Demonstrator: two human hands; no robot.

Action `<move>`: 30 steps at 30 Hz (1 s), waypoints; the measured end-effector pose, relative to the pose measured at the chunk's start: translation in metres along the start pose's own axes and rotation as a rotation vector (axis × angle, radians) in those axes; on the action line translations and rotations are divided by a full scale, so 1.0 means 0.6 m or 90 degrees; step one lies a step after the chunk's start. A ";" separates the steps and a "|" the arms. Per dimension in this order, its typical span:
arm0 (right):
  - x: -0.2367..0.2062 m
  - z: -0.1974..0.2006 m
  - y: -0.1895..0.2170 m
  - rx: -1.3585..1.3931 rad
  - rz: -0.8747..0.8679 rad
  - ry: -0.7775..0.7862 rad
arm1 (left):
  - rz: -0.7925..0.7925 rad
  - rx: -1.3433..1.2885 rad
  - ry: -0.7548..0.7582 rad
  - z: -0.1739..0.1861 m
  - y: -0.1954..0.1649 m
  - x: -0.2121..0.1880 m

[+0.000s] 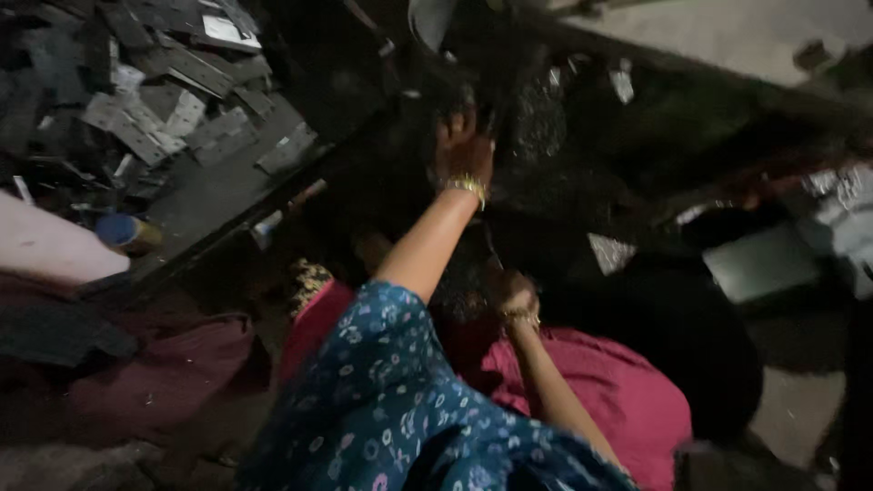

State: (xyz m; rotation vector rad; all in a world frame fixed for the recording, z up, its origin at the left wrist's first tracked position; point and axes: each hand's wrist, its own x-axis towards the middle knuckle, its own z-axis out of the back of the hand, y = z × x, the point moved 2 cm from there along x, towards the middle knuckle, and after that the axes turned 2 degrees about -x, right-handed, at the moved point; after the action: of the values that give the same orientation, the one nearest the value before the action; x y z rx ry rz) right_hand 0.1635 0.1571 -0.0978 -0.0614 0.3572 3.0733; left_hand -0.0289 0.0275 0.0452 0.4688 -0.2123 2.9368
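Note:
The view is dark and blurred. My left hand (464, 145), with a gold bangle at the wrist, reaches forward into a heap of black material (555, 127); its fingers rest on the dark stuff, and I cannot tell if they grip anything. My right hand (509, 291), also with a bangle, stays close to my lap above my pink trousers (627, 391). Its fingers look curled, with a thin dark piece (488, 244) rising just above it. Whether the hand holds that piece is hidden. My blue flowered sleeve (382, 400) fills the lower middle.
A pile of grey flat metal pieces (173, 100) lies on a dark board at the top left. A blue and yellow cylinder (127, 232) lies by its edge. Maroon cloth (164, 373) is at the left. A grey flat panel (759, 264) and another person's patterned sleeve (841, 205) are at the right.

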 end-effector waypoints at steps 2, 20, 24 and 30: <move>0.002 -0.005 -0.008 0.020 -0.016 0.051 | 0.006 -0.097 -0.033 0.004 0.000 0.003; 0.033 0.065 -0.017 -0.008 0.026 0.065 | 0.013 -0.146 -0.190 0.021 -0.033 0.037; 0.018 0.064 -0.008 -0.070 0.026 0.065 | 0.080 0.044 0.153 0.007 -0.030 0.042; -0.009 -0.013 0.016 0.009 0.037 0.027 | 0.037 0.067 0.127 0.019 0.004 0.027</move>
State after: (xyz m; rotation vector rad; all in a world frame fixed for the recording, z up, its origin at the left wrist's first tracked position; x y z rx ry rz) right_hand 0.1683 0.1457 -0.1027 -0.1174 0.3906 3.1300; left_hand -0.0411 0.0254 0.0605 0.1840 -0.0469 3.0361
